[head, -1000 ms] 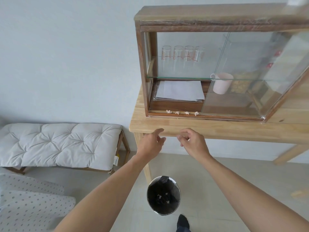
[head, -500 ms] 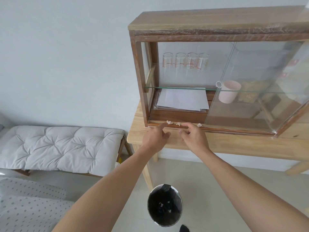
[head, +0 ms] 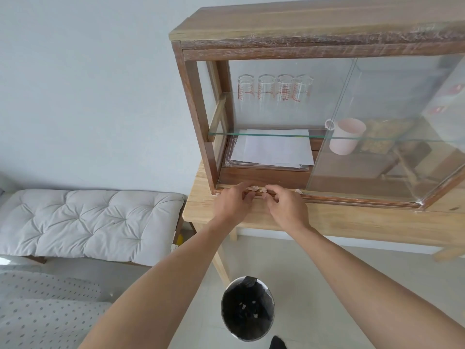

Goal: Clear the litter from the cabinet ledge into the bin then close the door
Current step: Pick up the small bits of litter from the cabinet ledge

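Hands have moved up since a moment ago: my left hand (head: 235,201) and right hand (head: 285,205) now pinch paper scraps (head: 253,188) on the cabinet ledge (head: 352,197) at frame centre, fingers closed on them. Bin (head: 247,308) sits open below; sliding glass door (head: 377,127) stands right.

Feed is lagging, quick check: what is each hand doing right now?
Left hand: fingers pinched at the litter scraps on the cabinet ledge; actual hold cannot be told.
Right hand: curled at the ledge; hold cannot be told.
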{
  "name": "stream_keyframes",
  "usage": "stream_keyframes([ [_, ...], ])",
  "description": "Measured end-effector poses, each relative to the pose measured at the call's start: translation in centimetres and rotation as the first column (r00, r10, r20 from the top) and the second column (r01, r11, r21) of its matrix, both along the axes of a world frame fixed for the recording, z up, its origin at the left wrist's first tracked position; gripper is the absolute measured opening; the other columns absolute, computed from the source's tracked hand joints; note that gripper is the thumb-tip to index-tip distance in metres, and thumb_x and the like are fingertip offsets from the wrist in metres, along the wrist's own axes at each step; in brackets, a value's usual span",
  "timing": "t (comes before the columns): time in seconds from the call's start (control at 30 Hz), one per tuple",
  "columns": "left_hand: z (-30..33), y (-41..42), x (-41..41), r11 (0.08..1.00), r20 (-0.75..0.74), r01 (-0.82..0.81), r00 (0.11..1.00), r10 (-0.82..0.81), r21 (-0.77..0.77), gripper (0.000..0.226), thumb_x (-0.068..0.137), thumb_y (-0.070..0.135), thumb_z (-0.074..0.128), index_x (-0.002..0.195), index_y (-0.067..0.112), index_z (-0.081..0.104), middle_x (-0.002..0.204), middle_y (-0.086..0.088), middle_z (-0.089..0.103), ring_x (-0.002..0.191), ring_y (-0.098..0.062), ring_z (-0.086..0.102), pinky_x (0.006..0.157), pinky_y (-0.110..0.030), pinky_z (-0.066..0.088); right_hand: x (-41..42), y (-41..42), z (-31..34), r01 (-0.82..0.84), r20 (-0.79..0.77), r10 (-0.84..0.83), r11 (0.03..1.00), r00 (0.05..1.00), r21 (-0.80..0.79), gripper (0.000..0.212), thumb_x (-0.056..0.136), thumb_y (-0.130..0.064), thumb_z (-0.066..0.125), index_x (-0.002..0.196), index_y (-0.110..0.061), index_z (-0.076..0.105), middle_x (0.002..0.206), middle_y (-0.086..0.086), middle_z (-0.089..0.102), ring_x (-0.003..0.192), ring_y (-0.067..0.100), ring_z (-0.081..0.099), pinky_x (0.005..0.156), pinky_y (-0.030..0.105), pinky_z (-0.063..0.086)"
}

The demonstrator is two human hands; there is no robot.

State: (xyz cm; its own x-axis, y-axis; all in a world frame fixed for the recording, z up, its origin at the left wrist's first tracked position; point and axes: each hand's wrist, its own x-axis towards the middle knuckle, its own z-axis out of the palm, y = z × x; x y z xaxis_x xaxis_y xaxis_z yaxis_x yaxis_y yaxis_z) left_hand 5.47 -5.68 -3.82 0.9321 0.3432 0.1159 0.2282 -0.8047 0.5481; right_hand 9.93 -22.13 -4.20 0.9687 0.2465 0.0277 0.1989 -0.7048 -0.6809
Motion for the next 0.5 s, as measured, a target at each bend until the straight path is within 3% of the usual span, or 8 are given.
stream_keyframes([
  [0.2,-0.1,-0.2,-0.2,1.0,0.097,-0.014,0.995,0.013,0.017,0.025,0.099,0.041,0.065,0.123,0.039,0.074,0.099,0.006,0.082,0.098,-0.027,0.074,0.068,-0.033,0.047,0.2,0.8,0.1,0.024,-0.004,-0.023,0.995,1.0,0.094,0.012,0.103,-0.038,0.069,0.108,-0.029,0.076,0.07,0.001,0.076,0.072,0.026,0.072,0.07,0.043,0.058],
  [0.3,-0.2,-0.1,-0.2,1.0,0.118,-0.026,0.993,0.025,0.008,0.02,0.099,0.04,0.068,0.115,0.035,0.078,0.097,0.008,0.082,0.097,-0.025,0.075,0.074,-0.037,0.056,0.0,0.9,0.1,0.035,-0.012,-0.033,0.992,0.999,0.124,0.008,0.104,-0.037,0.068,0.103,-0.03,0.072,0.069,0.0,0.077,0.07,0.024,0.072,0.069,0.043,0.059],
  [0.5,-0.1,-0.1,-0.6,0.998,0.144,-0.031,0.989,0.038,-0.051,0.016,0.098,0.036,0.07,0.108,0.03,0.081,0.092,0.006,0.081,0.09,-0.025,0.074,0.072,-0.038,0.058,-0.9,0.2,-0.2,0.046,-0.036,-0.041,0.986,0.999,0.159,0.008,0.105,-0.037,0.068,0.101,-0.03,0.07,0.068,-0.001,0.077,0.07,0.024,0.074,0.072,0.046,0.061],
])
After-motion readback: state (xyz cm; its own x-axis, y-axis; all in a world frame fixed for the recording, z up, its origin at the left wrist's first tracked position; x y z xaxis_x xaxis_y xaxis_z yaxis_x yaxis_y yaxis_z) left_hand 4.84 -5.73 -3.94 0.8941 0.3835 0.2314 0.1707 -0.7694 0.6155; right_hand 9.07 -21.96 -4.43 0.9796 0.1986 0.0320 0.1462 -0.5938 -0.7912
